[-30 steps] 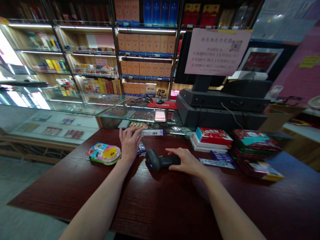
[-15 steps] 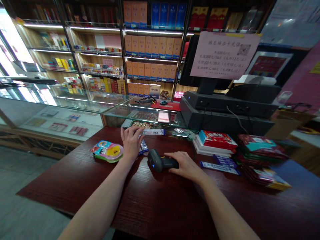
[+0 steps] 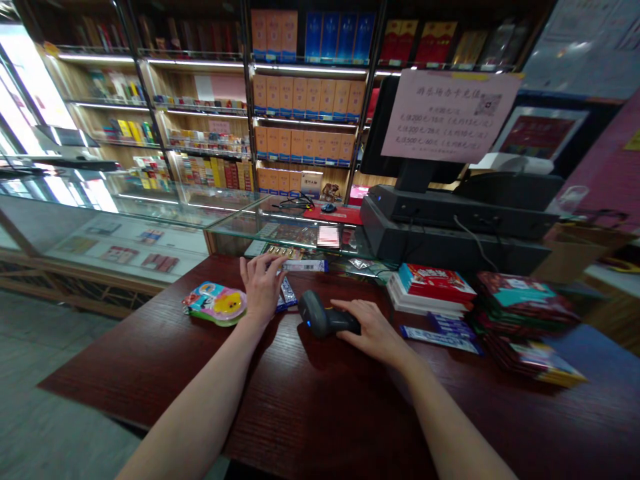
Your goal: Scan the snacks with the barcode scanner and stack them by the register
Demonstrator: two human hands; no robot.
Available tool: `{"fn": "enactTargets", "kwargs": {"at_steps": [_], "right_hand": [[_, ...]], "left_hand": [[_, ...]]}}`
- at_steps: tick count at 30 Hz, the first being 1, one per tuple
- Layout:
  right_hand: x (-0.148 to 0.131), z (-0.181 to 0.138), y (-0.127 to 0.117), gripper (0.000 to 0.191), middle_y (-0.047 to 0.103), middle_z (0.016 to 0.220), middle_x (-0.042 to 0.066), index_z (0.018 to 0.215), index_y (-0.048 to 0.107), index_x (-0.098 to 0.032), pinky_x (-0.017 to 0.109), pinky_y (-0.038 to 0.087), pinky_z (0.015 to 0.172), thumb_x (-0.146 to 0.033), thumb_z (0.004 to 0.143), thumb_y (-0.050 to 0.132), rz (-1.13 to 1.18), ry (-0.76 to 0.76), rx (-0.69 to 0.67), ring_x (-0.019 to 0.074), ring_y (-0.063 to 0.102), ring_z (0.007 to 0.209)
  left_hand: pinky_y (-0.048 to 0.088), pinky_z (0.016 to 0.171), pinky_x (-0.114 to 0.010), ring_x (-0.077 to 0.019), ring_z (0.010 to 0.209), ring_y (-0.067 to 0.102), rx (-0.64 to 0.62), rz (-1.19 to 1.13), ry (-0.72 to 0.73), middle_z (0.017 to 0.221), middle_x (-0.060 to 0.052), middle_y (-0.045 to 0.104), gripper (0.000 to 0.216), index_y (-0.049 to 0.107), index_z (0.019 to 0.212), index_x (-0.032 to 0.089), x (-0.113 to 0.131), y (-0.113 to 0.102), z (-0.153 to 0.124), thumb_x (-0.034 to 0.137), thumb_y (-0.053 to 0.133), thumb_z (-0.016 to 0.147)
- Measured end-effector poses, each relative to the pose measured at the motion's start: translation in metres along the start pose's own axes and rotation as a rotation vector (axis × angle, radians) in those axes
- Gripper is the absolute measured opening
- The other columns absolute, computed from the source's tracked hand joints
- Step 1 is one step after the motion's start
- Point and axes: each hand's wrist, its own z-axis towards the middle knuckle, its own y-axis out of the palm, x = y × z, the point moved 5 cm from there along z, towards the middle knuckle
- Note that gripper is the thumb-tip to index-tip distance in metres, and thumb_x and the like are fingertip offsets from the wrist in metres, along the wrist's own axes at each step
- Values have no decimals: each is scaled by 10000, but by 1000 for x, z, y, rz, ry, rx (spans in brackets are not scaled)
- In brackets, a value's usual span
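My left hand (image 3: 261, 285) pinches one end of a slim white and blue packet (image 3: 306, 265), lifted a little above the counter with a barcode-like patch showing. Under and beside that hand lies another blue and white packet (image 3: 287, 293), partly covered by the fingers. A colourful blister-pack item with a yellow figure (image 3: 220, 304) lies just left of the hand. My right hand (image 3: 373, 331) is wrapped round the handle of a dark barcode scanner (image 3: 316, 316). The scanner's head points left and shows a small blue light.
On the right of the dark wooden counter (image 3: 300, 407) sit red and white boxes (image 3: 434, 283), blue slim packets (image 3: 443, 333) and stacked bags (image 3: 523, 303). A monitor with a pink sign (image 3: 450, 117) stands behind them. A glass display case (image 3: 235, 223) borders the counter's far edge.
The packet in my left hand has turned slightly, so its barcode-like patch shows more. The scanner head has tipped up a little. The view has shifted slightly.
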Motion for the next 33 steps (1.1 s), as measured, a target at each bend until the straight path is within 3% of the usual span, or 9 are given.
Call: {"fn": "enactTargets", "kwargs": {"at_steps": [7,14,33], "right_hand": [[4,0,-10,575,670,1157,58,1396,530,-288,439,389,1015,-260,843,682,87,58,57,264,594,1107],[10,-1,-15,568,634,1256,54,1415,519,-316,436,375,1035,-303,866,666,159,98,91,272,556,1170],[8,0,-15,499,647,1228,56,1339,563,-292,436,379,998,-269,852,669,182,87,58,272,569,1125]], "left_hand": [[157,1209,-605,-288,1185,530,2,13,-14,1180,-81,644,330,653,1247,298,-1,-1,0,290,624,918],[170,1206,-598,-285,1184,530,16,21,-20,1178,-78,643,325,659,1242,303,-1,-3,1,284,624,919],[177,1209,-570,-276,1177,525,63,43,-31,1161,-79,650,300,685,1215,280,-6,-4,1,301,626,922]]}}
